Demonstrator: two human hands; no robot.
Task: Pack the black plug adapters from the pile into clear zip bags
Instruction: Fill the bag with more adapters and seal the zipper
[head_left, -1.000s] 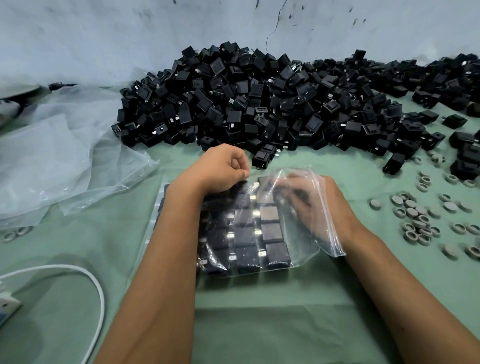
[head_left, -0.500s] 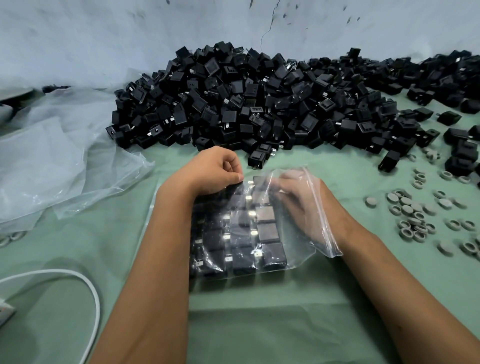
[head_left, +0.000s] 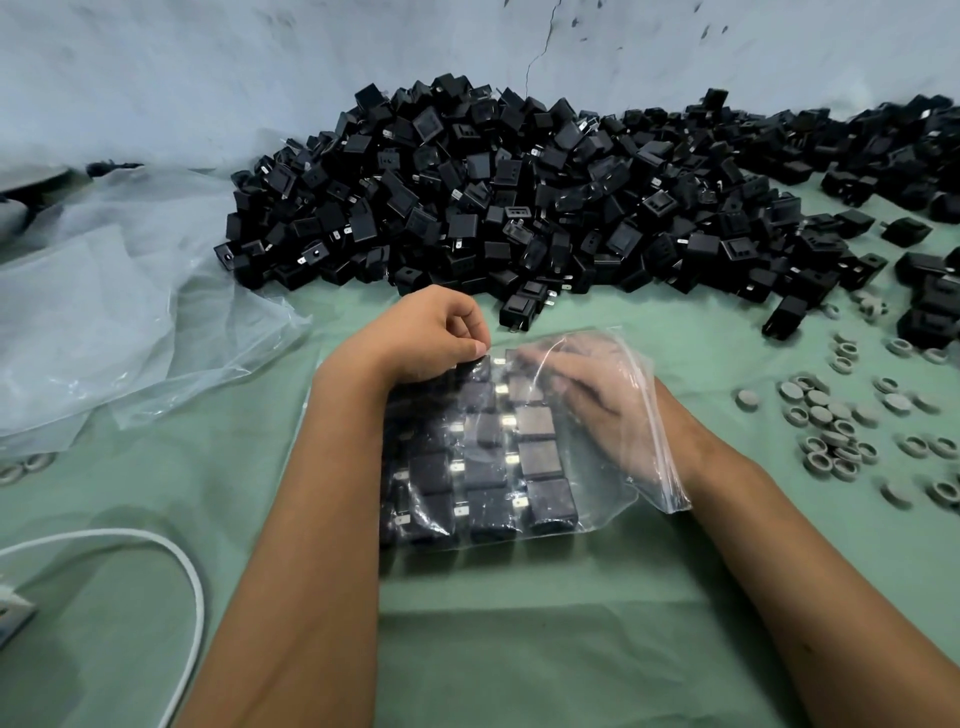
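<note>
One zip bag (head_left: 613, 415) nearly full, pile (head_left: 519, 197) barely dented

Left hand (head_left: 431, 332) pinches its far edge; right hand (head_left: 587, 395) (inside, fingers relaxed) arranges rowed adapters (head_left: 540, 457).

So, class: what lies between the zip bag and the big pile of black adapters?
In the head view, bare green cloth, except one stray adapter lying just ahead of the zip bag, at the pile edge.

The right hand (head_left: 597, 400) is veiled by the film of the clear zip bag (head_left: 613, 467), so its grip cannot be resolved. The bagged adapters (head_left: 488, 467) left of it are partly masked by the left forearm (head_left: 332, 493). The white cable (head_left: 192, 587) is cropped at the lower edge. Beyond the grip, the pile (head_left: 519, 208) is blurred and cut off at the right edge.
</note>
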